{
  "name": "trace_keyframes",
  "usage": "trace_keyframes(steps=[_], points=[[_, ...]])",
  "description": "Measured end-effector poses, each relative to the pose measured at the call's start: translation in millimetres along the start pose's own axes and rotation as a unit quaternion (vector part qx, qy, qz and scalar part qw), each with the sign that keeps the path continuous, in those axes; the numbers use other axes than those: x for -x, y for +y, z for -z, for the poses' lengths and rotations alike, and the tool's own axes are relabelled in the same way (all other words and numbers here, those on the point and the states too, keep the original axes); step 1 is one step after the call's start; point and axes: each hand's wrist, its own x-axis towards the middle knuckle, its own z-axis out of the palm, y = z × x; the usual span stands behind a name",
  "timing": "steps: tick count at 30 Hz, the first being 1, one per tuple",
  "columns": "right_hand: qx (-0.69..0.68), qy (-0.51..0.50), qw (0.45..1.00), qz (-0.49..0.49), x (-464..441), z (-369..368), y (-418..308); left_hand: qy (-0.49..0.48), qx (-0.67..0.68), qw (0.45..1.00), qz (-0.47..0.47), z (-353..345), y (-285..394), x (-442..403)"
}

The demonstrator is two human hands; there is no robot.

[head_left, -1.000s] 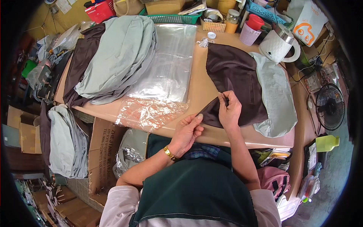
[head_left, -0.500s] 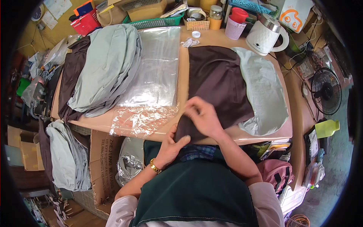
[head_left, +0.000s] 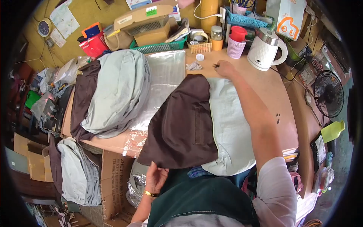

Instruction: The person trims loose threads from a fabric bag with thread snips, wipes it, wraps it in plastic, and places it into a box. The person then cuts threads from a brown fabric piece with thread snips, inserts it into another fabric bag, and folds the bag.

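Note:
A dark brown cloth piece [head_left: 177,128] with a long welt-like slit lies at the table's front, joined or laid against a pale grey-green cloth part [head_left: 230,128]. My left hand [head_left: 155,178] pinches the brown cloth's lower edge between thumb and fingers, at the table's front edge. Stretched far forward, my right hand [head_left: 225,70] is closed near the back of the table, beyond the cloth. A small dark tip pokes out of its fingers; what it belongs to I cannot make out. A crumpled whitish scrap [head_left: 194,66] and a white round lid [head_left: 199,57] lie left of that hand.
Stacked grey-green and brown garments [head_left: 117,90] lie left beside clear plastic bags [head_left: 166,72]. Along the back stand a green basket [head_left: 162,45], a jar [head_left: 216,34], a lilac cup [head_left: 236,48] and a white kettle [head_left: 262,51]. A black fan [head_left: 328,94] is at right.
The cloth has come nearer me and turned, its slit now showing. My right hand has left it and reached to the back of the table. My left hand has shifted down and left.

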Motion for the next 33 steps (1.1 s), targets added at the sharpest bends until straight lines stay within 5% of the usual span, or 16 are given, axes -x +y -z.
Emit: trace_keyframes(steps=[1,3,4,6,8,9,11,13,14,15,16,22,26,29,32,33], points=[[-0.003,0.008,1.000,0.002,-1.6,-5.0,-7.3,0.005,0.017,1.000,0.012,-5.3,0.3,0.1],[0.134,0.260,0.956,0.021,11.1,-21.5,-38.3,-0.039,0.028,0.998,0.038,5.3,1.5,0.3],[0.032,0.147,0.988,0.039,27.5,-1.3,-68.0,-0.047,0.024,0.998,0.040,-2.6,3.4,-3.4],[-0.175,0.147,0.961,0.153,46.4,-36.6,-102.4,0.001,-0.093,0.995,0.021,-31.7,4.1,-0.8],[-0.090,-0.010,0.965,0.247,60.9,-46.0,-125.6,0.007,-0.138,0.990,-0.025,-56.6,11.2,-6.3],[-0.089,-0.006,0.965,0.245,62.0,-35.2,-132.4,-0.035,-0.170,0.983,-0.057,-59.7,24.2,-11.2],[-0.118,-0.227,0.899,0.355,60.2,1.7,-141.3,-0.107,-0.201,0.966,-0.126,-81.1,57.7,-17.5],[-0.239,0.018,0.902,0.360,66.2,65.9,-147.4,-0.163,-0.184,0.948,-0.201,-115.1,96.2,-18.2],[-0.437,0.030,0.796,0.418,71.1,104.7,-143.6,-0.188,-0.181,0.937,-0.234,-129.2,110.2,-16.6],[-0.515,0.070,0.781,0.347,89.6,148.2,-139.1,-0.210,-0.184,0.922,-0.267,-142.3,122.5,-14.9],[-0.682,0.012,0.614,0.397,107.0,181.2,-139.6,-0.233,-0.193,0.907,-0.294,-153.2,130.4,-11.7],[-0.634,0.132,0.632,0.426,141.3,220.8,-22.2,-0.352,-0.393,0.765,-0.369,-187.4,103.7,-0.7],[-0.434,0.131,0.866,0.212,174.1,113.6,43.8,-0.369,-0.677,0.584,-0.253,-194.6,41.3,-10.8],[-0.398,0.090,0.907,0.100,196.4,27.0,72.3,-0.387,-0.726,0.511,-0.249,-135.0,-16.5,-40.6],[-0.406,0.091,0.903,0.104,227.3,-16.4,81.4,-0.357,-0.785,0.451,-0.228,-110.7,-37.6,-46.5],[-0.257,0.183,0.931,0.183,243.7,-20.2,73.6,-0.351,-0.792,0.440,-0.236,-110.5,-38.3,-48.1]])
